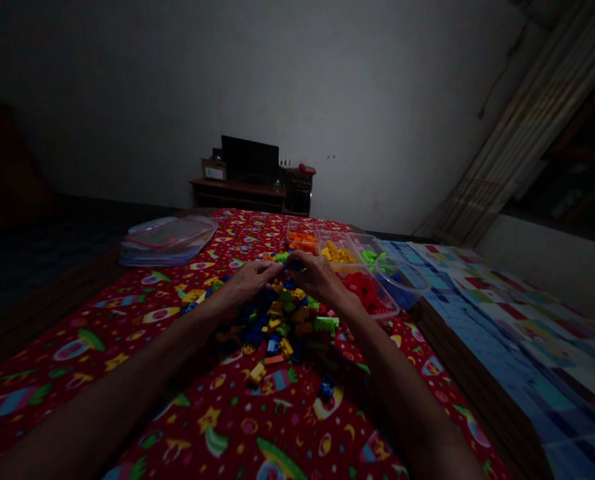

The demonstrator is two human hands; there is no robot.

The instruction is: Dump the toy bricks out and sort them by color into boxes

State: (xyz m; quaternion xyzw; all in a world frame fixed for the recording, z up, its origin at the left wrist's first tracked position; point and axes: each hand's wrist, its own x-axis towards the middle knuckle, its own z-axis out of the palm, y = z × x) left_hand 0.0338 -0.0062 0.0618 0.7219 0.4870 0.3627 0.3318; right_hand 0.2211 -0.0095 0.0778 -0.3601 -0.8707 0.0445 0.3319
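A heap of small plastic bricks (282, 323) in several colours lies on a red patterned cloth (142, 320). Both my hands meet over the far side of the heap. My left hand (250, 280) has its fingers pinched together against a dark brick (293, 265). My right hand (317, 275) grips the same brick from the other side, fingers curled. The room is dim, so the brick's exact shape is hard to make out.
Clear tubs hold sorted bricks just beyond my right hand: orange (302, 241), yellow (338, 254), green (375, 257), red (366, 291). Stacked clear lids (170, 239) lie at the far left. A blue checked cloth (507, 333) covers the right side. A low cabinet with a screen (250, 175) stands at the wall.
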